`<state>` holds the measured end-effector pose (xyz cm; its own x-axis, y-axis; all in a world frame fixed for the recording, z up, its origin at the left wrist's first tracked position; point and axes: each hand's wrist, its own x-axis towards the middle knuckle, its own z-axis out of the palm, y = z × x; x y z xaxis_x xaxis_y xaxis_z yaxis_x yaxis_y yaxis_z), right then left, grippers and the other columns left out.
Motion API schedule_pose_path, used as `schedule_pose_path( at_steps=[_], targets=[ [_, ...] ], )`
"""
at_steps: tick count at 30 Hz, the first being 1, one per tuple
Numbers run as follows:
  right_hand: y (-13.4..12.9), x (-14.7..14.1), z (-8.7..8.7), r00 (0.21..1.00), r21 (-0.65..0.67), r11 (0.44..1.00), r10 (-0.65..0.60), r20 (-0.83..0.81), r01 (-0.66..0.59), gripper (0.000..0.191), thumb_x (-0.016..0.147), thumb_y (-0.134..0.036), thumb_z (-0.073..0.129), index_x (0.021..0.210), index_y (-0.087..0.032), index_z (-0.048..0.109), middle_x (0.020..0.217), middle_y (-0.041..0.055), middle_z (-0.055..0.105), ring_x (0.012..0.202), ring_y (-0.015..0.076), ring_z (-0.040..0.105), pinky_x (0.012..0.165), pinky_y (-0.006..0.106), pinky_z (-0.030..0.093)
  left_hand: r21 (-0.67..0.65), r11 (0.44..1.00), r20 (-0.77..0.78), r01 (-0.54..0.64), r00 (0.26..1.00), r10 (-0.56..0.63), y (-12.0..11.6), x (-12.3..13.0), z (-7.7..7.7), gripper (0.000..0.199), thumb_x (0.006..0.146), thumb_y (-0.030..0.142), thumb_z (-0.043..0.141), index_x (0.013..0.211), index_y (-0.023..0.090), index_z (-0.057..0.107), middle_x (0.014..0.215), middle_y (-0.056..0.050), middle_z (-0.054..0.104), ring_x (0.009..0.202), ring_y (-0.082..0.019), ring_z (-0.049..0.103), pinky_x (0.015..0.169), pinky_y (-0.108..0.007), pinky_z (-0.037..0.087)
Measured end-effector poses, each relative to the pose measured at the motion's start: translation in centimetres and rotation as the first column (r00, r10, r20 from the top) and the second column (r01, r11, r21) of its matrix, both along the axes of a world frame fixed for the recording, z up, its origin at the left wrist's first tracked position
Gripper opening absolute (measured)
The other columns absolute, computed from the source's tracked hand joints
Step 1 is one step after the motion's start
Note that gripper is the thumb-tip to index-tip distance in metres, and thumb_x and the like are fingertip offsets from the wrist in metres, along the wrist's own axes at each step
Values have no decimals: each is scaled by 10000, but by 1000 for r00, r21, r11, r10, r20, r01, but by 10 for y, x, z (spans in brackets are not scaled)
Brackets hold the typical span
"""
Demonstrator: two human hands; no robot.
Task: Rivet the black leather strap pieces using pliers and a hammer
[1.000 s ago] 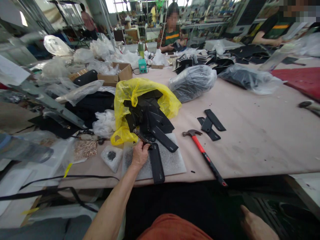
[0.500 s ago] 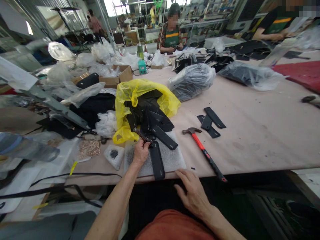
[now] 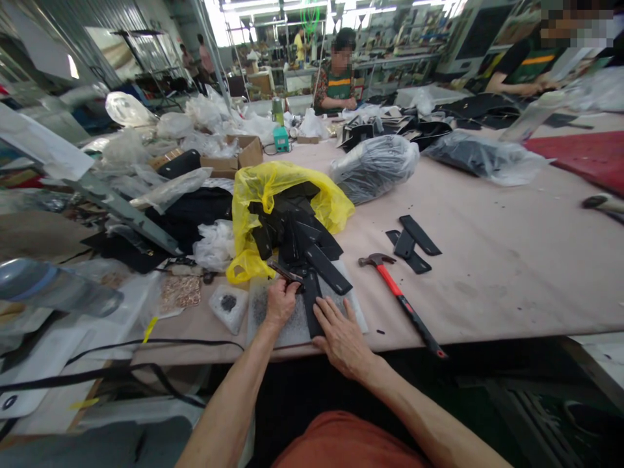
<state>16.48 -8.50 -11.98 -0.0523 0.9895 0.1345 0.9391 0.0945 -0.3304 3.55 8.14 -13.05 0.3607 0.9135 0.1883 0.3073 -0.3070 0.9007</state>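
My left hand is closed around a dark metal tool, whose tip points up and left towards the yellow bag. Beside it, a black strip lies lengthwise on the speckled pale slab at the table's front edge. My right hand rests with spread fingers on the strip's lower right side. Behind both hands, a yellow plastic bag lies open, with many black pieces spilling towards me. One black strip from the pile reaches over the slab.
Right of the slab lies a claw hammer with a red and black handle. Black strips lie behind it. A white block and a bag of small metal parts are at left. A person sits across the table.
My right hand has moved up and left from the table edge onto the black strip. The strip has shifted slightly away from the edge. My left hand still holds the tool.
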Motion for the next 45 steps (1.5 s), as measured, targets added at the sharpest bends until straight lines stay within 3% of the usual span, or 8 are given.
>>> schedule_pose_path(
  at_steps=[7, 12, 18, 23, 28, 34, 45],
  targets=[
    [3, 2, 10, 998, -49, 998, -45, -48, 43, 661, 912, -400, 562, 1492, -135, 385, 1569, 151, 336, 1475, 328, 230, 1184, 626, 46, -7, 997, 19, 73, 997, -72, -7, 0, 6, 189, 867, 256, 559, 934, 172, 714, 933, -67, 746, 897, -212, 692, 843, -343, 544],
    [14, 13, 10, 993, -97, 995, -18, -117, 7, 744, 868, -443, 590, 1502, -127, 363, 1575, 165, 314, 1478, 341, 209, 1166, 649, 31, -11, 994, -1, 107, 994, -107, -24, 0, 14, 194, 873, 248, 557, 946, 180, 723, 966, -65, 748, 924, -213, 696, 874, -353, 551],
    [14, 24, 11, 989, -66, 997, 26, -144, -36, 637, 900, -373, 548, 1475, -136, 410, 1561, 156, 350, 1471, 311, 246, 1180, 605, 97, 3, 994, -27, 113, 993, -113, -42, -9, 12, 197, 866, 241, 556, 947, 183, 726, 966, -63, 747, 919, -210, 699, 873, -344, 570],
    [26, 23, 3, 989, 2, 999, -51, -136, 52, 591, 915, -372, 587, 1434, -121, 457, 1535, 173, 390, 1454, 313, 285, 1180, 587, 123, 32, 993, -68, 113, 992, -111, -51, -14, 12, 198, 878, 256, 548, 953, 202, 723, 989, -59, 744, 953, -211, 694, 881, -342, 576],
    [30, 30, 1, 979, 41, 999, -12, -205, 21, 589, 875, -393, 636, 1396, -153, 503, 1491, 170, 454, 1431, 334, 327, 1164, 614, 132, 37, 993, -77, 112, 991, -108, -52, -13, 16, 199, 877, 260, 555, 958, 196, 724, 978, -60, 746, 941, -216, 699, 870, -345, 581],
    [16, 33, 1, 956, 49, 998, -34, -290, 50, 421, 865, -228, 597, 1284, -179, 593, 1440, 136, 516, 1410, 303, 363, 1156, 607, 162, 11, 990, -71, 142, 988, -140, -54, -12, 14, 198, 882, 264, 563, 956, 186, 729, 984, -65, 747, 956, -215, 697, 893, -351, 574],
    [18, 31, -2, 949, 80, 993, -63, -307, 92, 415, 849, -241, 612, 1259, -184, 611, 1423, 119, 536, 1397, 309, 374, 1161, 592, 167, 16, 985, -124, 174, 977, -171, -55, -11, 15, 197, 884, 270, 576, 987, 198, 728, 1005, -63, 750, 984, -220, 696, 923, -366, 567]
  ],
)
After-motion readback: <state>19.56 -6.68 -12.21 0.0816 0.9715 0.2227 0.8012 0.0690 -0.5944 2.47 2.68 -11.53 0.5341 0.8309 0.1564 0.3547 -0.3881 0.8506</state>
